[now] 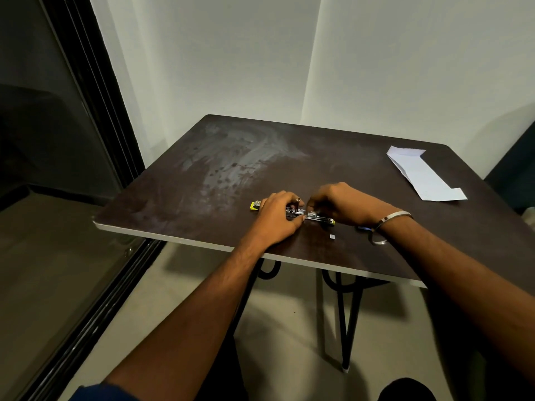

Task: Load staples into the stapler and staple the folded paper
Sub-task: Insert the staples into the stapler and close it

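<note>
Pale walls met in a corner behind a dark brown tabletop (225, 157), smeared with a greyish patch beyond the stapler; a dark glass door stood off its far-left side. Most of the stapler (314, 217) was hidden under the two hands, so only its opened metal channel and a yellow-green end (255, 205) past the left hand (276, 219) showed. The left hand's fingers were curled over the stapler, gripping it against the tabletop. The right hand (341, 205), with a metal bangle (389, 219) at the wrist, had its fingertips bunched at the channel; whether they pinched staples could not be made out. A small grey strip of staples (332, 236) lay just nearer than the stapler. The folded white paper (422, 176) lay well apart, far right of the stapler.
</note>
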